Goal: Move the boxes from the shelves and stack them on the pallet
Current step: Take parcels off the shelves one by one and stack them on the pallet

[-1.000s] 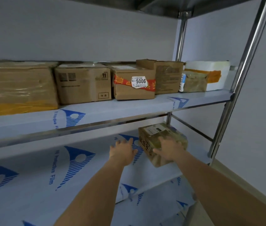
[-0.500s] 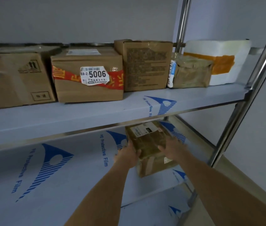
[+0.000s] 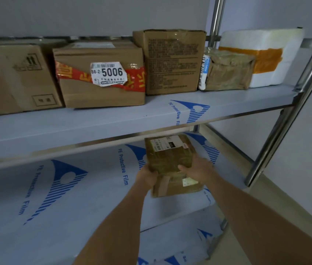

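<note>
The small box (image 3: 170,161), brown and wrapped in clear tape, sits at the right end of the lower shelf (image 3: 86,203) between the two hands: the left hand (image 3: 146,177) curls round its near left corner, and the right hand (image 3: 199,168) lies over its right side with the thumb on top and the fingers wrapped over the far edge. Most fingertips are hidden behind the box, so whether it rests on the shelf or is lifted cannot be told. On the upper shelf (image 3: 227,104) stand other boxes, among them the 5006 box (image 3: 101,77) and a white foam box (image 3: 266,56); the leftmost is cut off by the frame.
</note>
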